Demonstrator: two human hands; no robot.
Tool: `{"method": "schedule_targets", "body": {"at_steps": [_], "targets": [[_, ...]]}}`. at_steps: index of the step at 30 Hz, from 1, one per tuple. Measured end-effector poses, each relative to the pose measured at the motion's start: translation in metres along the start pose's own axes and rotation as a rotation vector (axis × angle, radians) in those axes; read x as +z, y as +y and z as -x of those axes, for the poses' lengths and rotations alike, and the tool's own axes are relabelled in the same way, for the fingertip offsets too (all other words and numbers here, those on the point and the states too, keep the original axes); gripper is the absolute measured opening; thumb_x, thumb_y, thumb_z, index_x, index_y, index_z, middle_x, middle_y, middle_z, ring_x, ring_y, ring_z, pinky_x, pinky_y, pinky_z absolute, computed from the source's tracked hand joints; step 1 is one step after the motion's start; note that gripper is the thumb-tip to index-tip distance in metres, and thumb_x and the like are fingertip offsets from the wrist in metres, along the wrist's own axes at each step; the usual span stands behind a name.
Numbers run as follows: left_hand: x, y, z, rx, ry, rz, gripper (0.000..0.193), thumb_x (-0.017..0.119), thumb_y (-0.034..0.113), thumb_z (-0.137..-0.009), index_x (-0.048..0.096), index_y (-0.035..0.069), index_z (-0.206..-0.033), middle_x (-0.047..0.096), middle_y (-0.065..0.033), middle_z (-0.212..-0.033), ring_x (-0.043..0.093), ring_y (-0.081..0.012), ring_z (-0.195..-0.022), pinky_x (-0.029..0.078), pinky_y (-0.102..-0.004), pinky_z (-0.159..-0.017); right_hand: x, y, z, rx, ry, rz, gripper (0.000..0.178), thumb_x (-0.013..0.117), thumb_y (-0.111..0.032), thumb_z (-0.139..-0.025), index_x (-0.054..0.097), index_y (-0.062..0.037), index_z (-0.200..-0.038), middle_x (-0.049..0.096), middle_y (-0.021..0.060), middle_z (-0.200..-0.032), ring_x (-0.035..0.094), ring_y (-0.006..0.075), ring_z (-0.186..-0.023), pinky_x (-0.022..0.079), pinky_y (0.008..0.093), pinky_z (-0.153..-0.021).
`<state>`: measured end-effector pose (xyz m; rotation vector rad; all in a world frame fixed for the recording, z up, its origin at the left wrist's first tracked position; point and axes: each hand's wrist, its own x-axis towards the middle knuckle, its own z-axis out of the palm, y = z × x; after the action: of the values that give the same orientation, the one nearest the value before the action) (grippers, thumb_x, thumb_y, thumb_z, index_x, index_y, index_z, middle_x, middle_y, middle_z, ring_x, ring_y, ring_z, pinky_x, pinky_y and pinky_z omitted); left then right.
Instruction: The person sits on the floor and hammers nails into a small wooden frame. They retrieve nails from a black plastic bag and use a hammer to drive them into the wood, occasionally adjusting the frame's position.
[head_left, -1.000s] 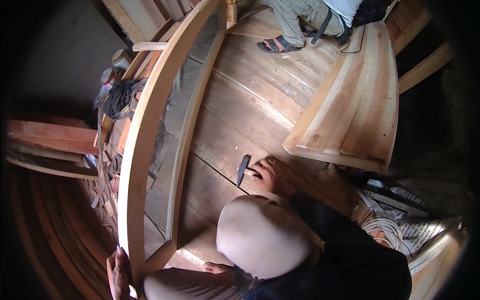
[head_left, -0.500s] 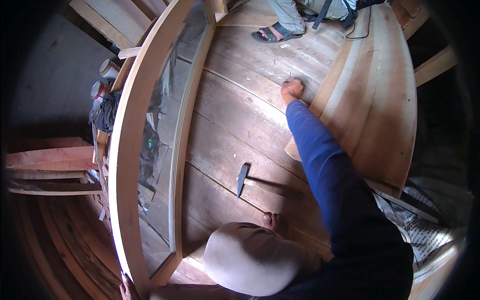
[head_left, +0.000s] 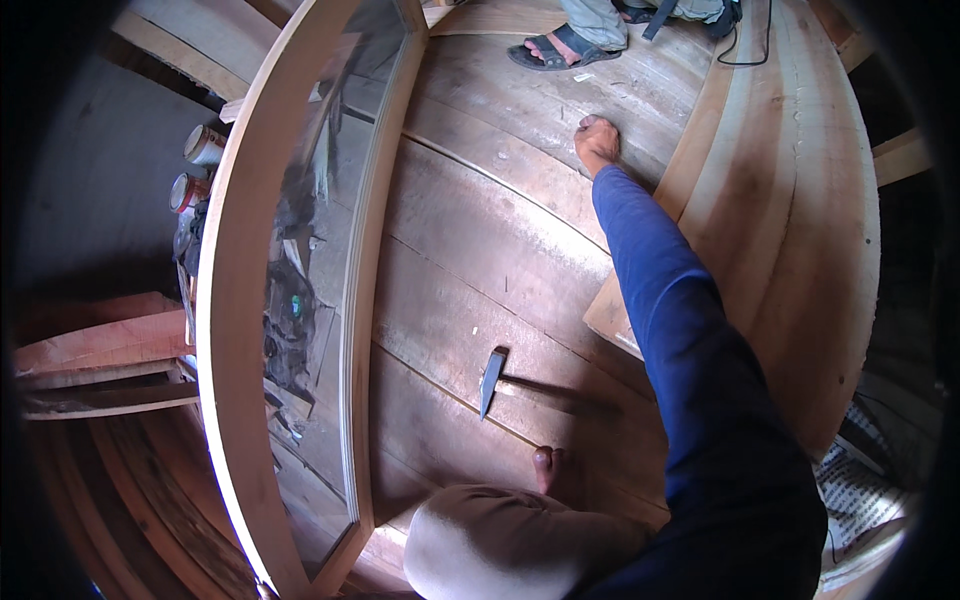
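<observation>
My right hand [head_left: 597, 140], at the end of a blue sleeve, is down on the plank floor [head_left: 460, 220] with its fingers closed; whatever they pinch is hidden. A glazed wooden frame [head_left: 362, 350] stands on edge at the left, glass in its middle. At its near lower corner only a fingertip of my left hand [head_left: 265, 590] shows, against the frame's outer edge; the rest is out of view. A hammer [head_left: 491, 382] with a dark steel head and wooden handle lies on the floor near my bare foot [head_left: 545, 468]. One loose nail [head_left: 506, 285] lies between the hammer and my right hand.
Wide pale boards [head_left: 790, 230] lie along the right side. Another person's sandalled foot [head_left: 560, 50] rests at the far side, near a dark cord [head_left: 742, 63]. Beyond the frame are cans [head_left: 204, 146] and stacked timber [head_left: 100, 340]. Newspaper [head_left: 865, 495] lies at lower right.
My right hand has reached a little farther forward along the floor, its fingers still closed. The view has shifted, and less of my left hand shows at the frame's corner.
</observation>
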<state>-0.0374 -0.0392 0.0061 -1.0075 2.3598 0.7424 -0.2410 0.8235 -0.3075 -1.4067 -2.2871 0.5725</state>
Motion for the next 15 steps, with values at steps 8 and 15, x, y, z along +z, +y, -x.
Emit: {"method": "schedule_targets", "body": {"at_steps": [8,15], "targets": [[0.004,0.007,-0.001,-0.044,0.022,-0.02,0.054,0.048,0.044,-0.1,0.041,0.009,-0.139,0.055,-0.0147,-0.121,0.052,-0.0298,-0.111,0.041,-0.0409,-0.096,-0.006,0.019,-0.027,0.0,-0.044,0.025,0.02,0.065,-0.024,-0.081,0.074,-0.0168,-0.098,0.071,0.0165,-0.105,0.069,0.0368,-0.098,0.055,0.0441,-0.086],[0.006,0.009,0.003,-0.066,0.045,-0.031,0.054,0.046,0.043,-0.101,0.041,0.007,-0.141,0.055,-0.015,-0.123,0.052,-0.029,-0.114,0.041,-0.0405,-0.097,-0.026,0.023,-0.071,0.053,-0.385,-0.048,0.02,0.075,-0.026,-0.079,0.071,-0.0064,-0.08,0.069,0.0107,-0.073,0.067,0.0202,-0.065,0.054,0.0387,-0.058]]}}
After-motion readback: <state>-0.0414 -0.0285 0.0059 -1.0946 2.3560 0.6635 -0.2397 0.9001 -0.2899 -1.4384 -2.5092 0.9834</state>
